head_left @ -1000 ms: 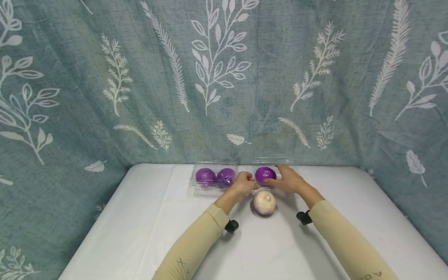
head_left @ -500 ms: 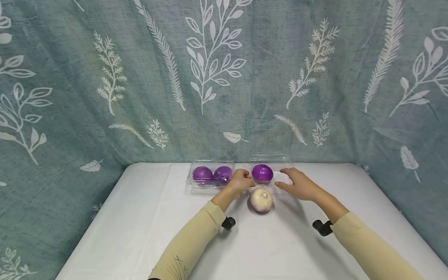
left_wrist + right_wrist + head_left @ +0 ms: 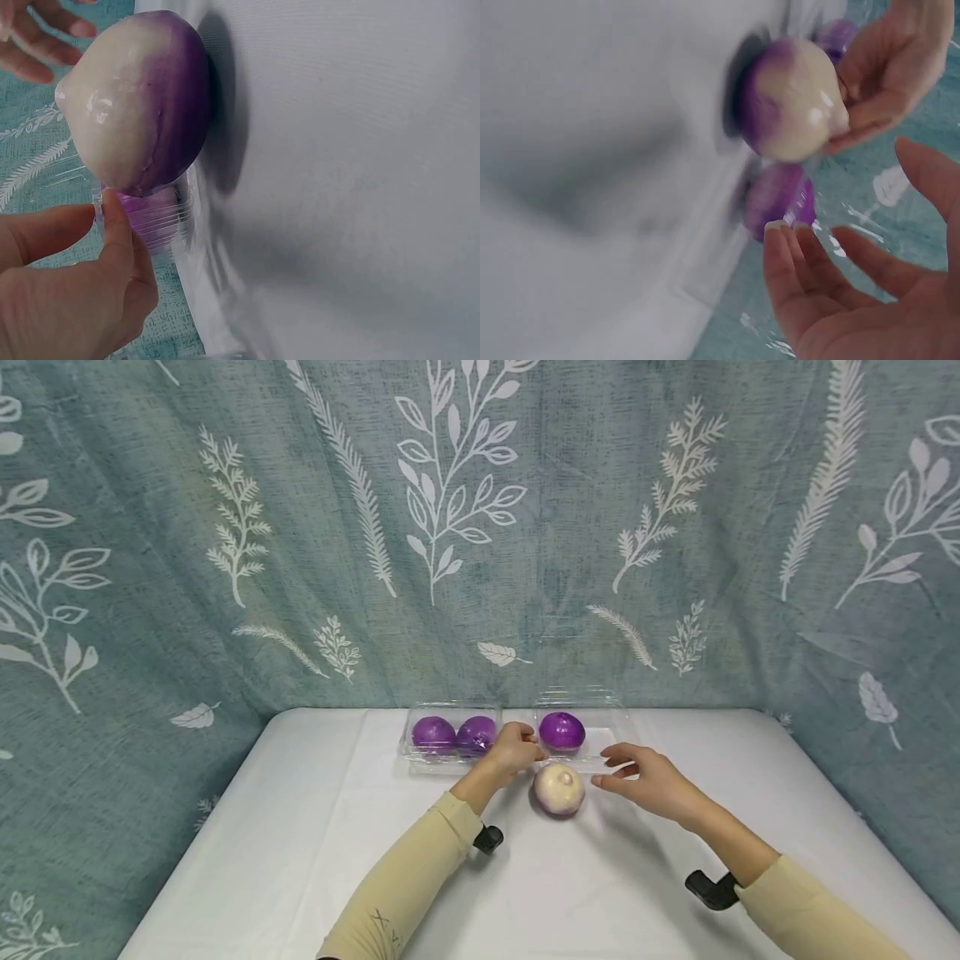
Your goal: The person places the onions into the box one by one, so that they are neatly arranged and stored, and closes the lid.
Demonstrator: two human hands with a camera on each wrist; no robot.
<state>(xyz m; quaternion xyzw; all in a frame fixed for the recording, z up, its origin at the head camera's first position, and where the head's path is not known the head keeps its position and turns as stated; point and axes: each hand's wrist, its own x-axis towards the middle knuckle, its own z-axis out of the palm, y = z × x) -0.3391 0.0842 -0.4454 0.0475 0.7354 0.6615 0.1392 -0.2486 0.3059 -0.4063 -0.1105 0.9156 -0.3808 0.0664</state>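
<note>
My left hand [image 3: 512,750] pinches the near left edge of a clear plastic clamshell box [image 3: 604,737], thumb against forefinger in the left wrist view [image 3: 82,285]. The box's lid stands raised at the back. A glossy purple onion-like vegetable [image 3: 562,732] sits in its left half. In front of the box a white-and-purple turnip [image 3: 558,790] rests on the table, pale tip up. To the turnip's right hovers my right hand [image 3: 651,782], fingers spread and loosely bent, holding nothing. The right wrist view shows the same turnip [image 3: 791,101] beyond those fingertips, apart from them.
Left of my left hand stands another clear box [image 3: 408,752] with two purple vegetables [image 3: 433,734] inside. A white cloth [image 3: 300,827] covers the table. Right behind the boxes hangs a green-blue leaf-patterned curtain [image 3: 337,527].
My right hand has let go of the purple vegetable in the box and drawn back right and nearer, beside the turnip. My left hand keeps its pinch on the box edge.
</note>
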